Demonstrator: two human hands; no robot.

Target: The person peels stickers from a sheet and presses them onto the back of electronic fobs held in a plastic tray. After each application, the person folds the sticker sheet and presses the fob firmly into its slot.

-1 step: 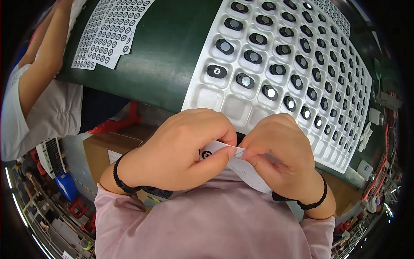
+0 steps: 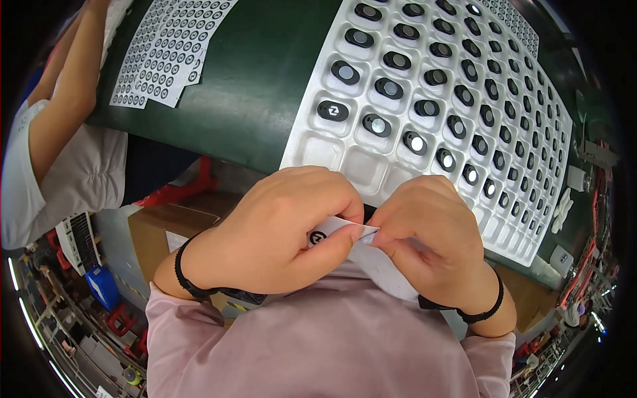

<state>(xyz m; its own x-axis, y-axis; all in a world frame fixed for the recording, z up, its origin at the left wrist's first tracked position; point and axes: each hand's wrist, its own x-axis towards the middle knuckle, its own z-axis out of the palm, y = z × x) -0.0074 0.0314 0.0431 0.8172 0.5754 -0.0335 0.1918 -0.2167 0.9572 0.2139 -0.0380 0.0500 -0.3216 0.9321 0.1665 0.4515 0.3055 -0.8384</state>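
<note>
Both hands meet in front of my chest, just off the near edge of the white tray [image 2: 363, 167]. My left hand [image 2: 292, 222] is closed, thumb and forefinger pinching a white sticker sheet [image 2: 383, 268] with a black round mark showing near the thumb. Against it, my right hand [image 2: 434, 239] pinches the same sheet at its upper edge, fingertips almost touching the left ones. The sheet curls down below the right hand. In the tray's compartments sit several black oval parts [image 2: 377, 124] with round silvery discs; one oval part [image 2: 333, 111] bears a white emblem instead.
Sheets of round black-and-white stickers [image 2: 166, 53] lie on the green table [image 2: 259, 73] at the far left; another such sheet [image 2: 511, 23] lies behind the tray. A co-worker's arm [image 2: 79, 86] is at the left. Below the table stands a cardboard box [image 2: 149, 235].
The sticker sheet has shifted very slightly between my fingers. Otherwise both hands and the tray stay in place.
</note>
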